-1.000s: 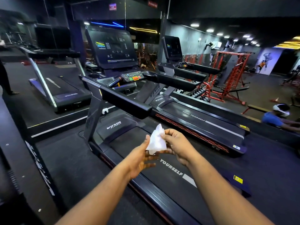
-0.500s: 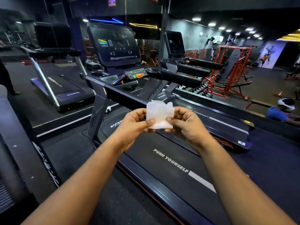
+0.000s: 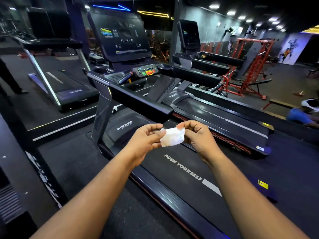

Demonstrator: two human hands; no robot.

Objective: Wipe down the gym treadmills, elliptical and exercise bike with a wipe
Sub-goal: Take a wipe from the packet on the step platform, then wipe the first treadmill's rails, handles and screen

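Whereas 0.5 s ago the wipe [image 3: 171, 136] stood upright, left hand [image 3: 146, 138] and right hand [image 3: 198, 137] fingers now pinch it lower, crumpled, above the treadmill [image 3: 172, 169].

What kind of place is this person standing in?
A commercial gym, most likely: a row of treadmills with console screens, a red squat rack and a weight bench behind.

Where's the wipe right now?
Head view, centre: the white wipe is pinched between left hand and right hand, above the near treadmill belt.
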